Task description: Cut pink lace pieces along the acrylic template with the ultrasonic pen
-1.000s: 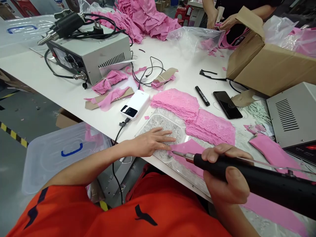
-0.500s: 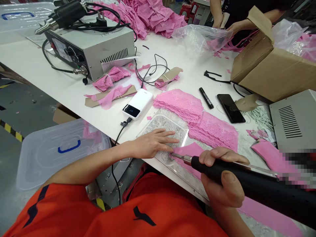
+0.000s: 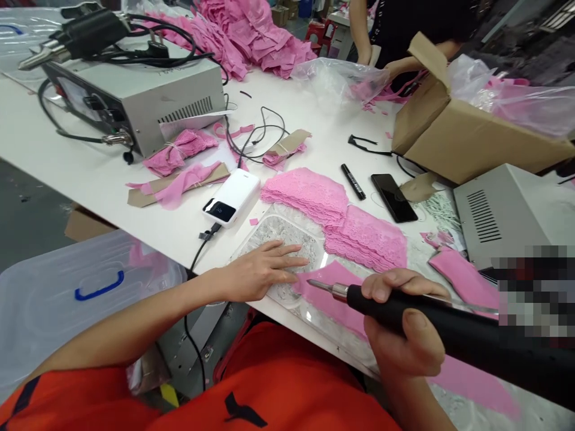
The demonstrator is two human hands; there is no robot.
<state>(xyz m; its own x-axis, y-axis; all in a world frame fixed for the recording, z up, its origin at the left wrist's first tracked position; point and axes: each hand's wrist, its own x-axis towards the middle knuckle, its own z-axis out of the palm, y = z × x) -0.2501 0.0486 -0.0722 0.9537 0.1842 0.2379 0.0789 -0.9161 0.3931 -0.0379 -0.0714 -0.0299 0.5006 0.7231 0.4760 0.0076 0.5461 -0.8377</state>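
My left hand (image 3: 260, 272) lies flat with fingers spread on a clear plastic plate (image 3: 275, 222) over a speckled surface. Its fingertips reach the left edge of a flat pink fabric piece (image 3: 348, 317). My right hand (image 3: 404, 344) is wrapped round a thick black handpiece (image 3: 476, 338) with a slim metal tip. That tip points left over the fabric, a little right of my left fingertips; whether it touches the cloth I cannot tell. Just beyond lie two overlapping stacks of pink lace-edged pieces (image 3: 305, 191). More pink fabric (image 3: 478, 383) lies by my right forearm.
A white power bank (image 3: 233, 197), black marker (image 3: 353, 182) and phone (image 3: 394, 197) lie on the table. Grey machine boxes (image 3: 175, 90) stand left and right. Behind are a cardboard box (image 3: 476, 131), a pink fabric heap (image 3: 256, 39) and a co-worker's hands (image 3: 399, 69).
The view has shifted, so most things sit farther left. A small gap has opened between the handpiece tip and my left fingertips. Both hands keep their poses.
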